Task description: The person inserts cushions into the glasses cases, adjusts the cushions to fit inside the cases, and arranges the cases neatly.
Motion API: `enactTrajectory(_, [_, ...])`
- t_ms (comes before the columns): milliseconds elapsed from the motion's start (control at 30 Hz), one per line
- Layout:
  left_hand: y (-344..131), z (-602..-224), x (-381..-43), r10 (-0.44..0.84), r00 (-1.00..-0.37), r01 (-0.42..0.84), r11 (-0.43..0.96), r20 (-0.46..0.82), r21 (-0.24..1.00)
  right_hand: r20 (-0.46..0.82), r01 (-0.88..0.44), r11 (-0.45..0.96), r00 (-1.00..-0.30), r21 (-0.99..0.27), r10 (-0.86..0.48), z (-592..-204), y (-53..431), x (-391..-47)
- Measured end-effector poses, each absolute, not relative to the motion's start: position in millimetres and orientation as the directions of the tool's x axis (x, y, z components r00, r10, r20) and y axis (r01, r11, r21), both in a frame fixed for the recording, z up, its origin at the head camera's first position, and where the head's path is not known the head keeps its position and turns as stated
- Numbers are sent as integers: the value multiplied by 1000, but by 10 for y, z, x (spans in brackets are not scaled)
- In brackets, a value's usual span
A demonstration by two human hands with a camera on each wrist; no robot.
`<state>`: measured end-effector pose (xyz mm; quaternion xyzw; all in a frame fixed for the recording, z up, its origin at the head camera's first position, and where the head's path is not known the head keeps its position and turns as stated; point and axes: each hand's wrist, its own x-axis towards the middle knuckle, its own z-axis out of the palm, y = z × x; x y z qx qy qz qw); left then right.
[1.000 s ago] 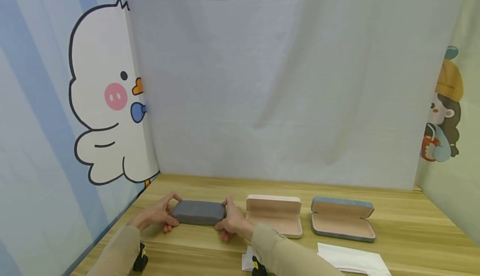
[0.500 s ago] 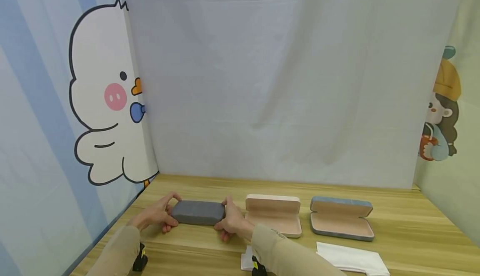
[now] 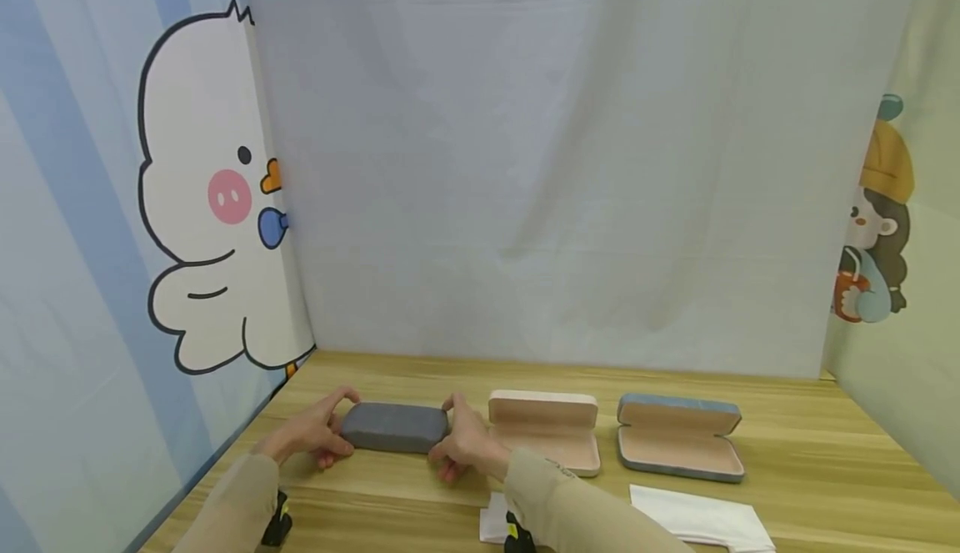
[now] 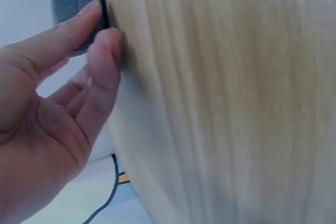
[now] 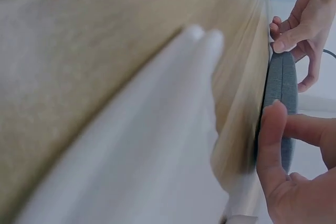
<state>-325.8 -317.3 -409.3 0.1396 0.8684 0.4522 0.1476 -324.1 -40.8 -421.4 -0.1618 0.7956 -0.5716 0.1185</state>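
A closed grey glasses case (image 3: 394, 427) lies flat on the wooden table between both hands. At its left end, the left hand (image 3: 311, 429) holds it, thumb at the near corner and index finger at the far one. The right hand (image 3: 467, 440) grips the opposite end in the same way. In the left wrist view, the left thumb lies along the side of the grey case (image 4: 76, 3) with the other fingers bent below. The right wrist view shows the case's seam (image 5: 278, 85) running between the two hands.
Right of the hands stand an open white glasses case (image 3: 546, 436) and an open blue one (image 3: 681, 440), both with pale pink lining. Folded white cloths (image 3: 701, 516) lie in front, one partly under the right sleeve (image 3: 562, 495). A grey-white curtain (image 3: 555, 161) hangs behind the table.
Both hands keep their hold on the grey case, which stays in place. The whole head view shifts very slightly.
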Motion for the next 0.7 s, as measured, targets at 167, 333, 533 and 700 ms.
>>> enactTrajectory(167, [-3155,-4025,-3178,329,-933,103,627,-143,772,1,-133,308,-919,-942,-394,-4179,-398,-3224])
enactTrajectory(333, [-3100,-3921,-3092,230,-965,80,716,-125,694,34,-174,307,-910,-936,-413,-4143,-358,-3202])
enactTrajectory(533, [-2998,-3826,-3000,256,-959,84,671,-123,736,34,-197,297,-878,-934,-477,-4084,-252,-3193])
enactTrajectory(700, [-2883,-3809,-2933,291,-943,37,576,-163,816,19,-191,310,-876,-932,-482,-4043,-159,-3155])
